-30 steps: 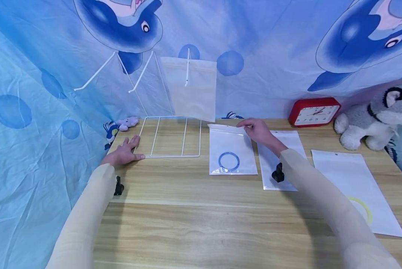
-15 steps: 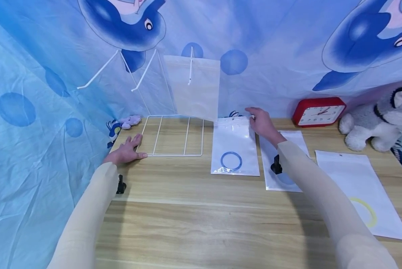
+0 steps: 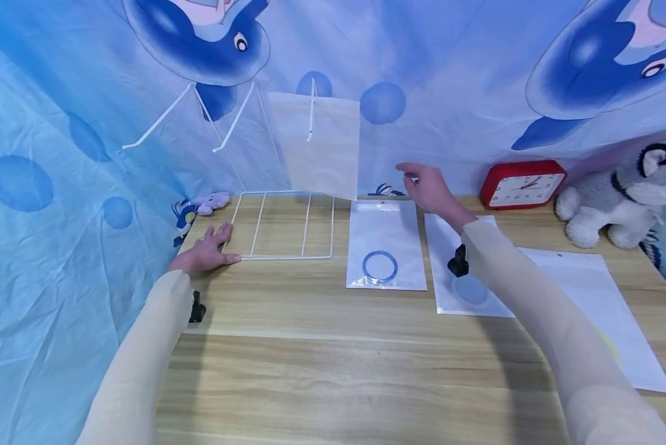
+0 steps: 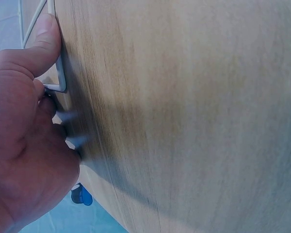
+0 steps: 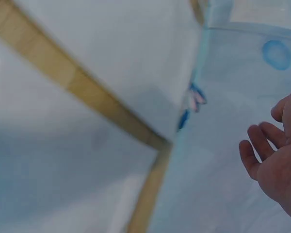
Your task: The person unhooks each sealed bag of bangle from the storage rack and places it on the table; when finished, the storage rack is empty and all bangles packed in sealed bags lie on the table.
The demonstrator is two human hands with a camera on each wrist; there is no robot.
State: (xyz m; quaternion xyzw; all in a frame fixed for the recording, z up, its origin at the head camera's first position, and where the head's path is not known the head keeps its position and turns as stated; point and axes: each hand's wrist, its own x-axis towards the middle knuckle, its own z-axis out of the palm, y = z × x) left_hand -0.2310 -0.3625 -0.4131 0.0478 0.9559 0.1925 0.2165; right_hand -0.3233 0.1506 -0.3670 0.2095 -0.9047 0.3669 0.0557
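Observation:
My left hand [image 3: 203, 250] presses on the left front corner of a white wire rack [image 3: 290, 258], fingers spread and thumb lying along the front wire [image 4: 58, 53]. Above the table, close to the back curtain, my right hand [image 3: 428, 190] hangs with loosely curled fingers and holds nothing. Below and left of it a white zip bag [image 3: 385, 228] with a blue ring [image 3: 379, 267] lies flat on the table. Another bag [image 3: 333, 154] hangs from the rack's right hook [image 3: 311, 117]; the other two hooks [image 3: 235, 120] carry nothing.
Two more bags lie to the right: one [image 3: 444, 266] with a pale blue disc, partly under my forearm, and one [image 3: 594, 290] with a yellow ring. A red clock [image 3: 522, 184] and a plush dog [image 3: 616, 191] stand behind. A purple toy [image 3: 213, 203] sits behind my left hand.
My right hand has let go of the top edge of the blue-ring bag and risen toward the curtain. The bag's top now lies flat. My left hand has stayed on the rack.

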